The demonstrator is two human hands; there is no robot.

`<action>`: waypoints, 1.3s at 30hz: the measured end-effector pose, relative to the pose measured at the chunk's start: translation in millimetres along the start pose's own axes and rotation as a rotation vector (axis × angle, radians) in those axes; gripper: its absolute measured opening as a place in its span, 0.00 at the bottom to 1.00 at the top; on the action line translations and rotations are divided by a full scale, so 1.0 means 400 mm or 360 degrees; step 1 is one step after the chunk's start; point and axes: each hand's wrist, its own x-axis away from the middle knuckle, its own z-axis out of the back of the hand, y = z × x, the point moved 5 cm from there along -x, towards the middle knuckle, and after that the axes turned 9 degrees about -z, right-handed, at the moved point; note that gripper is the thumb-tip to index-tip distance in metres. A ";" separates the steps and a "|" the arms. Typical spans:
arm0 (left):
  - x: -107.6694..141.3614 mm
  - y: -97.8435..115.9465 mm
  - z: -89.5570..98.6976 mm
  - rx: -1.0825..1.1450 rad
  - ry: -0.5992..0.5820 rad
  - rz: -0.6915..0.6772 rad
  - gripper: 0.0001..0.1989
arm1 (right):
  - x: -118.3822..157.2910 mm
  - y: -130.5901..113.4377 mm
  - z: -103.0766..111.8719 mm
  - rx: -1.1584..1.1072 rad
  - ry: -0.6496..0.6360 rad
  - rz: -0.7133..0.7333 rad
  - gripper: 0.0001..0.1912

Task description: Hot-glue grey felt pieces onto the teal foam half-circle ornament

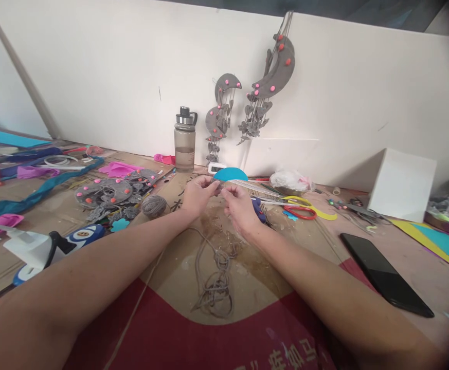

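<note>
My left hand point(200, 195) and my right hand point(241, 206) are close together over the cardboard, thumbs and forefingers pinched. A small grey bit shows between the fingertips; it looks like the end of a strand of yarn, mostly covered by the fingers. Below them lies a loose tangle of grey yarn point(217, 292), with one strand running up toward my left wrist. A grey yarn ball point(154, 206) sits left of my left hand. Just beyond the fingertips is a blue paper or felt piece point(231, 174). Red-handled scissors point(302, 212) lie to the right of my right hand.
A water bottle point(184, 141) stands against the white wall, beside hanging grey moon ornaments point(280, 72). More grey ornaments point(112, 190) lie at left, near a white plug point(29, 249). A black phone point(384, 272) and a white box point(403, 182) are at right.
</note>
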 end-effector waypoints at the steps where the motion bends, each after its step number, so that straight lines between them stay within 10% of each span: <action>1: 0.004 -0.004 -0.006 0.0108 -0.0001 0.0053 0.10 | -0.006 0.006 0.011 0.0029 0.0035 0.0032 0.10; 12: 0.022 -0.008 -0.028 0.0537 0.0009 0.0203 0.15 | -0.009 0.001 0.045 0.0157 0.0246 0.0312 0.09; 21: 0.014 0.004 -0.017 0.0546 0.0122 0.0125 0.13 | 0.054 -0.118 0.017 0.0862 0.0175 0.0761 0.05; 39: 0.016 0.010 -0.017 0.0666 0.0118 0.0136 0.10 | 0.016 -0.091 0.049 0.0720 0.0247 0.0599 0.08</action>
